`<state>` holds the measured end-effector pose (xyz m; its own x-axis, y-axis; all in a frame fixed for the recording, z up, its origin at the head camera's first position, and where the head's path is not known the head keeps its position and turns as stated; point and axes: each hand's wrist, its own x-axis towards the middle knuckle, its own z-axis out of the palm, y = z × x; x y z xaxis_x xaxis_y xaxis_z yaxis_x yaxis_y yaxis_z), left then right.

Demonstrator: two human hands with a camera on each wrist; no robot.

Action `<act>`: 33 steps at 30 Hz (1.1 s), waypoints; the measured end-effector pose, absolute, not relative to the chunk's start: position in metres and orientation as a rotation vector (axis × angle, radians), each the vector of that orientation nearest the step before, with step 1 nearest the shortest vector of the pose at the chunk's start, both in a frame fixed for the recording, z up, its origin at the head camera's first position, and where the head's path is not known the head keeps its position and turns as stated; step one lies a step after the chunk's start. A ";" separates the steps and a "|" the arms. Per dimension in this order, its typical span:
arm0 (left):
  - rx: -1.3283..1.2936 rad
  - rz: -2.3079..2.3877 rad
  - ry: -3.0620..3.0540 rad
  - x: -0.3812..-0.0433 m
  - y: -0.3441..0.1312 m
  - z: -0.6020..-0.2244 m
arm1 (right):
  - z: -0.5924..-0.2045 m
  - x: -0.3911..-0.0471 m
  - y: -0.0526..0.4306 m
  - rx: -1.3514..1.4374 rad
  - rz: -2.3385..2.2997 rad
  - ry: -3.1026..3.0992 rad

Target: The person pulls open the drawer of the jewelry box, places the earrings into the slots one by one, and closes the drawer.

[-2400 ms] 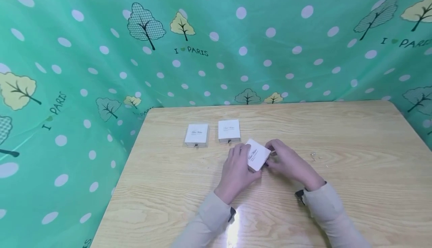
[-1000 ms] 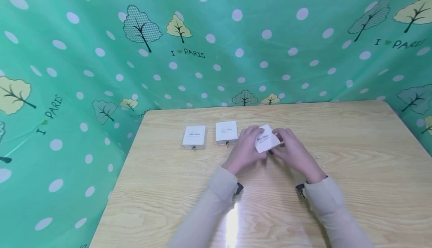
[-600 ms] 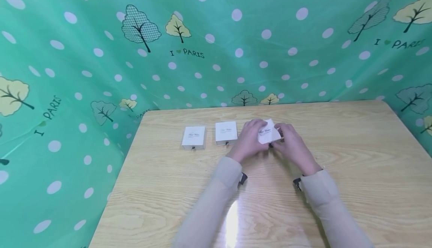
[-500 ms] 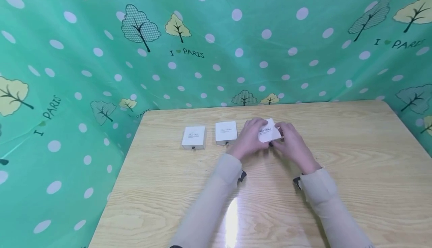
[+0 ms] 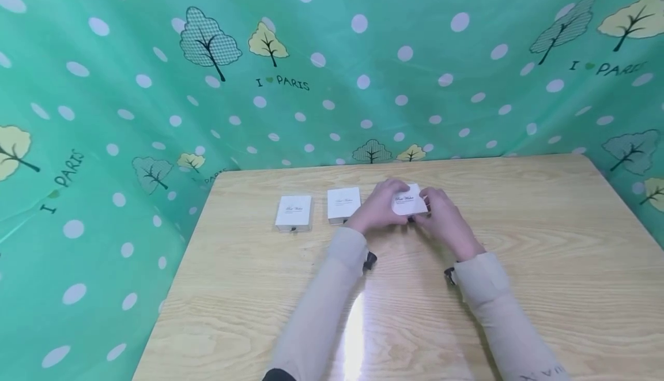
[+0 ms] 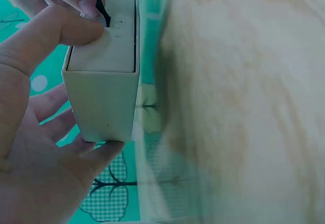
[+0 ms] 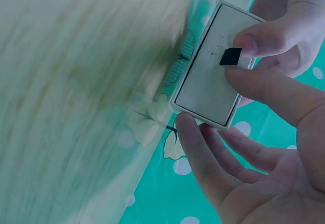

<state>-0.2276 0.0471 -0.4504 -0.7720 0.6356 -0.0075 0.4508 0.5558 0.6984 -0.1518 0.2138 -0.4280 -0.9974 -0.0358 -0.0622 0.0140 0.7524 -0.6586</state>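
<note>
Between both hands is a small white drawer box point(image 5: 410, 201) with dark lettering on its lid. My left hand point(image 5: 381, 205) grips it from the left, thumb on the drawer front, fingers round the far side. From the right, my right hand point(image 5: 446, 219) holds it with fingertips on its edge and the thumb on the front, as the right wrist view shows. Both thumbs lie close beside a black pull tab point(image 7: 231, 56). In the left wrist view, the drawer front point(image 6: 104, 46) sits flush in its sleeve. Whether the box touches the table is unclear.
Two similar white boxes stand to the left on the wooden table point(image 5: 233, 289): one at the outer left point(image 5: 294, 212), another box point(image 5: 344, 203) close to my left hand. A green dotted curtain point(image 5: 311, 70) hangs behind the table's back edge.
Both hands have carried the box away from me, and it has turned to lie nearly in line with the other two. Small shiny bits seen earlier at right are now hidden by my right arm.
</note>
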 end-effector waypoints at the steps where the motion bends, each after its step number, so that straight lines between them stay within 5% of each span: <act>1: 0.907 1.030 2.525 -0.228 0.047 -0.452 | -0.429 -0.152 0.214 -0.012 -1.074 2.870; 33: 0.920 0.982 2.534 -0.222 0.029 -0.441 | -0.424 -0.149 0.210 -0.056 -0.905 2.993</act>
